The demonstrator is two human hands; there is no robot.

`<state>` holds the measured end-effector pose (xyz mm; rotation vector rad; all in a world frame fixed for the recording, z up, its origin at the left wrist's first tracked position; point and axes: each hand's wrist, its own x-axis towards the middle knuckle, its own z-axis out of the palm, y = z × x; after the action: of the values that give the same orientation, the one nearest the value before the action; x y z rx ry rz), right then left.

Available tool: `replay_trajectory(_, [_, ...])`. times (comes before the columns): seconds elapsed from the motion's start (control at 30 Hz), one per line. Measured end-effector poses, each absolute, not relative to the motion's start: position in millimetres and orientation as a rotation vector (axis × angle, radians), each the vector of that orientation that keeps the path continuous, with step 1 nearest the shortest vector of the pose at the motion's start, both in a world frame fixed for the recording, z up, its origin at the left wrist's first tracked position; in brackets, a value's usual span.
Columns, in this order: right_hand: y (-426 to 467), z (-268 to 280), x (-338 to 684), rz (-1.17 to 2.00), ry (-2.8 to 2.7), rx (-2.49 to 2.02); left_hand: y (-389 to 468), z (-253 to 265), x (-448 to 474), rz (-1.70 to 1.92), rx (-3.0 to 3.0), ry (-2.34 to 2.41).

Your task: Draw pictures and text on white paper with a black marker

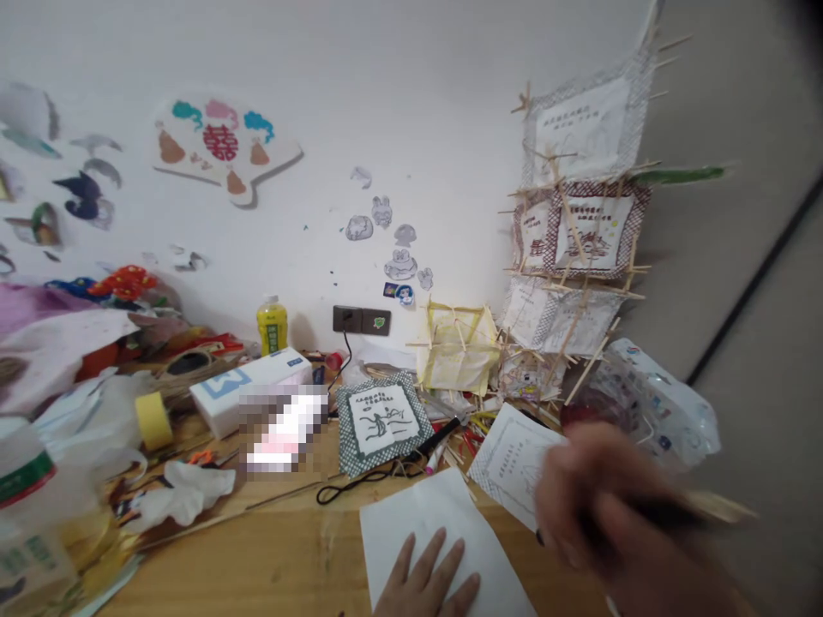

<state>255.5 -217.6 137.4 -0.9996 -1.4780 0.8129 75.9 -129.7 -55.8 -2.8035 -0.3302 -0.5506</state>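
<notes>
Right grip (601, 506) closed round a dark tool (662, 512), blank sheet (443, 506) to its left.
Blur keeps us from telling what the tool is. We see the sheet flat on the tabletop (283, 548), apart from the right grip, its long axis running away from us and leaning left at the far end. The left grip (429, 583) is nearer: it rests on the sheet, palm down, fingers spread.
</notes>
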Motion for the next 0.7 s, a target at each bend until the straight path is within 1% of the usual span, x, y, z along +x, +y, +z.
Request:
replay_trajectory(0.1, [-184.9, 117.8, 240.5, 1.103, -1.492, -1.005, -145.4, -39.2, 75.8, -0.498, -2.923, -0.542])
replay_trajectory(0.17, [-163.1, 92.1, 233.7, 1.335, -1.471, -1.047, -153.0, -27.6, 75.2, -0.504, -3.045, -0.544])
replay_trajectory(0.23, [-147.8, 64.3, 232.0, 1.408, -1.437, -1.113, -156.0, -20.2, 74.8, -0.484, -3.145, -0.499])
replay_trajectory(0.37, [-136.9, 28.5, 232.5, 1.409, -1.365, -1.039, -154.9, -19.2, 74.3, -0.443, -3.267, -0.454])
replay_trajectory(0.53, [-134.4, 19.9, 226.8, 1.391, -1.202, -1.050, -156.7, -14.8, 70.6, -0.422, -3.383, -0.555])
replay_trajectory(0.7, [-132.8, 14.9, 235.4, 1.106, -1.433, -1.188, -162.3, -1.9, 66.2, -0.386, -3.460, -0.559])
